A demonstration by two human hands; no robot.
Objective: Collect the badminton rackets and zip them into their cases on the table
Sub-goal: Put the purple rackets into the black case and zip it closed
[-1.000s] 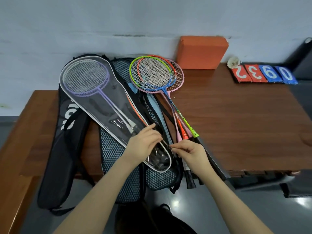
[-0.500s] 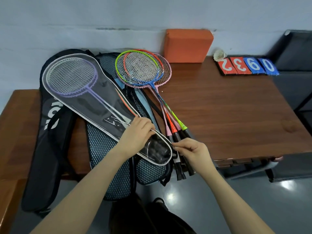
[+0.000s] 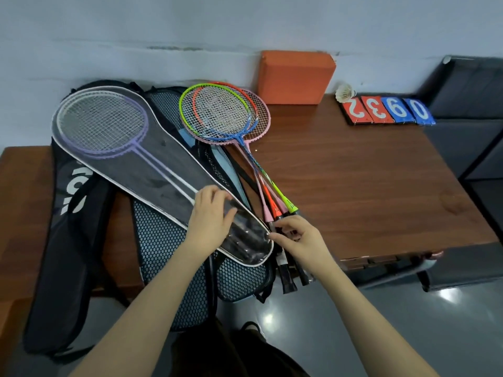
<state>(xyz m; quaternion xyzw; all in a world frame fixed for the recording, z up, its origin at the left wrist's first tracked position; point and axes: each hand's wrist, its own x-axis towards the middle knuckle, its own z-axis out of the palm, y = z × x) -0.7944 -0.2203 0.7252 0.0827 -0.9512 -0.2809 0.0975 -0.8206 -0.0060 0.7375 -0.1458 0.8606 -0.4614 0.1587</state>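
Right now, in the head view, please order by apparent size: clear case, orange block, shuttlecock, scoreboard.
1. Clear case, largest.
2. Orange block and scoreboard: too alike to rank.
3. Shuttlecock, smallest.
The case lies nearer the camera.

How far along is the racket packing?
Done: purple rackets sit inside the clear case. In hand: left hand presses that case down while the right hand pinches at its handle-end edge, apparently the zipper. Left: four loose rackets lie uncased on the table; mesh cases and the black bag wait underneath.
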